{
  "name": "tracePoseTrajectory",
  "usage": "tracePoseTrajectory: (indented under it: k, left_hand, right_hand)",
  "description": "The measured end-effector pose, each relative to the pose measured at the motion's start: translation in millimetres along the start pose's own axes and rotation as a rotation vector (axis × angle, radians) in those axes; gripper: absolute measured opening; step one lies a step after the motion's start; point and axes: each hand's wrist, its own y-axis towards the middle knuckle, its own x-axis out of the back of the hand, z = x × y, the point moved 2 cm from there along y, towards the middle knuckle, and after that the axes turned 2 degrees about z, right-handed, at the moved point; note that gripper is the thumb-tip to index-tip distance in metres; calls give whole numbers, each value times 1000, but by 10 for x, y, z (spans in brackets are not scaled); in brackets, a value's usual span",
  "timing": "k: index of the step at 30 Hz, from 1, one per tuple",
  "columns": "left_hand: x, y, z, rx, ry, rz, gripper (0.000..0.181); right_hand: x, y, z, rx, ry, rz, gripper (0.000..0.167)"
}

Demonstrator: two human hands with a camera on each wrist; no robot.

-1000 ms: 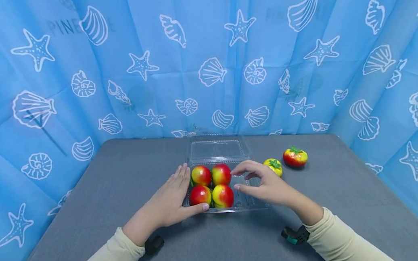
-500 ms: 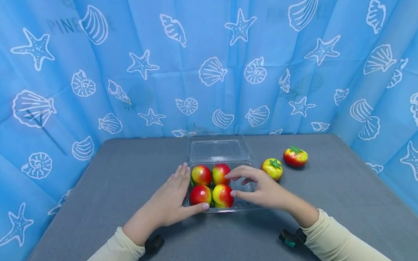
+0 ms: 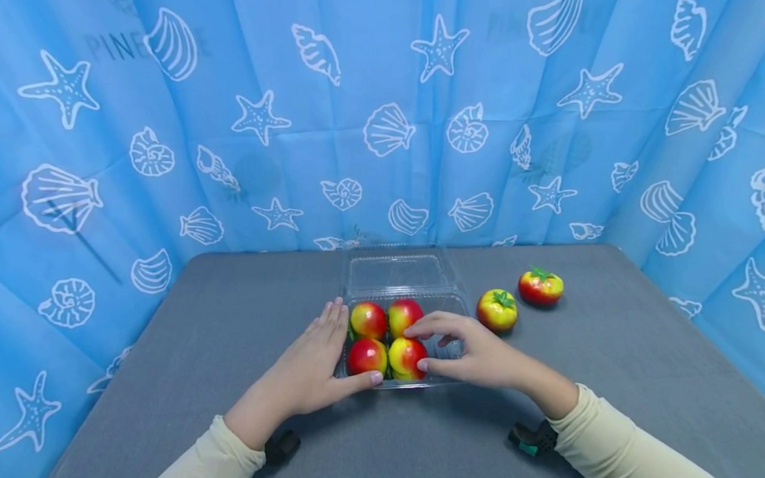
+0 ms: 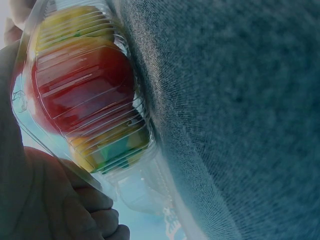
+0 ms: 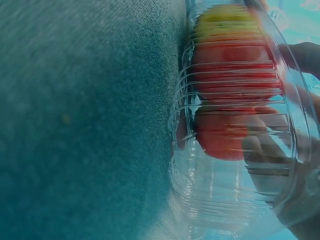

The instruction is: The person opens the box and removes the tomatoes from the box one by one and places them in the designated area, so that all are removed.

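Fingers (image 3: 435, 320) of the right hand (image 3: 468, 348) are bent and apart, the index fingertip at the far side of the near right fruit (image 3: 406, 359) and the thumb tip at its right side. From my feed I can't tell whether they pinch it or only touch it. The left hand (image 3: 307, 363) lies along the left wall of the clear plastic clamshell box (image 3: 402, 386), its long fingers straight and together, its thumb over the near rim.

I see four glossy red-and-yellow fruits in the left part of that box; the other three are the far left fruit (image 3: 368, 320), the far right fruit (image 3: 405, 315) and the near left fruit (image 3: 366, 358). The lid (image 3: 397, 273) lies back on the far side. Out on the grey surface (image 3: 260, 299), right of the box, sit a yellow-topped tomato-like fruit (image 3: 497, 311) and, farther right and far, a redder one (image 3: 541, 288), both with green leaves.

I judge the fruits light, firm and slick, probably artificial; I'd take one across its widest part with thumb and fingers opposed. The box looks thin and springy, so I'd steady it by rim and wall, pressing gently.
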Motion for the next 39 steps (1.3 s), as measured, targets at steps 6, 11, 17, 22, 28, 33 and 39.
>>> tracePoseTrajectory:
  k: [6,11,17,22,28,33,39]
  left_hand:
    - [2,0,-4,2,0,1,120]
    - [0,0,-2,2,0,-1,120]
    - [-2,2,2,4,-3,-4,120]
    - [1,5,6,-4,0,-7,120]
    - [3,2,4,-7,-1,-9,120]
    - [3,-2,2,-7,-1,-9,120]
    - [4,-2,-1,-7,1,-3,120]
  right_hand:
    - [-11,5,-17,3,-21,14,42]
    - [-8,12,-7,-11,-30,8,39]
    - [9,14,1,-23,-36,9,41]
    - [16,13,-17,-28,-52,2,40]
    - [19,11,-11,-23,-49,2,40]
    - [28,7,-5,-24,-48,1,39]
    - [57,-4,-7,-34,-62,-16,40]
